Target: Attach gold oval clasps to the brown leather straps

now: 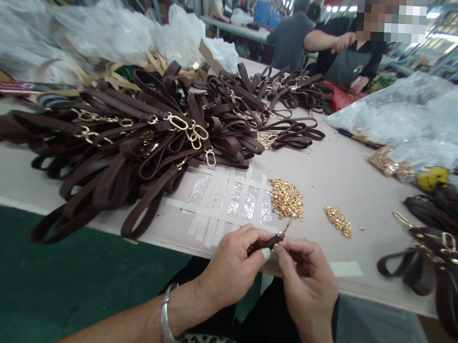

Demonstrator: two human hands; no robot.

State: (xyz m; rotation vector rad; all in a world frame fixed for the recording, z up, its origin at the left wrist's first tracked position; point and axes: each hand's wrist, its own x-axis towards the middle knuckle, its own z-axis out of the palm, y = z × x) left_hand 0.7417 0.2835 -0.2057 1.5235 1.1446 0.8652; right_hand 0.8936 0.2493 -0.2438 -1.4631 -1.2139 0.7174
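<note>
Apparently the work is well under way, judging by how things lie: a big heap of dark brown straps (138,136) with gold clasps already fitted covers the left and middle of the desk (329,171), and a second heap (290,87) lies farther back. At the near edge, the left hand (229,266) pinches the end of a small brown strap piece (265,242) between thumb and fingers, its grip closed narrowly on it, a white wrap showing on the thumb tip. The right hand (307,283) meets it from the other side, fingertips pinched on the same piece, just where a small gold fitting (286,228) sticks up toward the desk. Just beyond the hands sits a pile of loose gold hardware (286,198), with a smaller pile (338,221) to its right, so a fair amount seems left to attach. More brown straps (436,244) lie at the right edge; whether those are finished I cannot tell. Strips of white tape (227,197) are stuck on the desk beside the hardware. Across the desk another person (346,55) works among plastic bags (409,109).
</note>
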